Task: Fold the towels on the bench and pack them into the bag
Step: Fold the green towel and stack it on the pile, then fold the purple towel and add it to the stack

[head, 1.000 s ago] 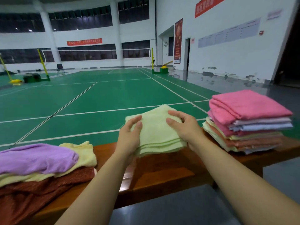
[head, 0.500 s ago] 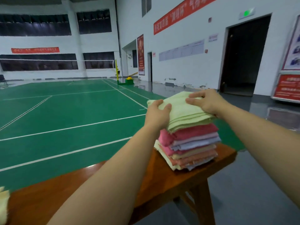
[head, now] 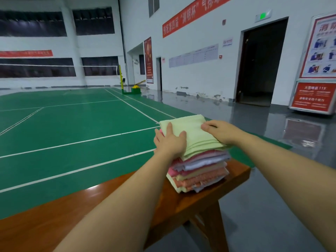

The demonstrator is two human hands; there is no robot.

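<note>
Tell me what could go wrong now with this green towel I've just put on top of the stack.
The stack of folded towels sits close to the end of the bench, and its layers are unevenly aligned, so pressing down could tip it toward the floor. The green towel overhangs the layers beneath; when the left hand and right hand let go, it may slide or unfold. No bag is in view, so carrying the stack might spill it.

Bench [head: 214, 202] left end cut by frame edge; wall chart [head: 193, 55] text too small.
</note>
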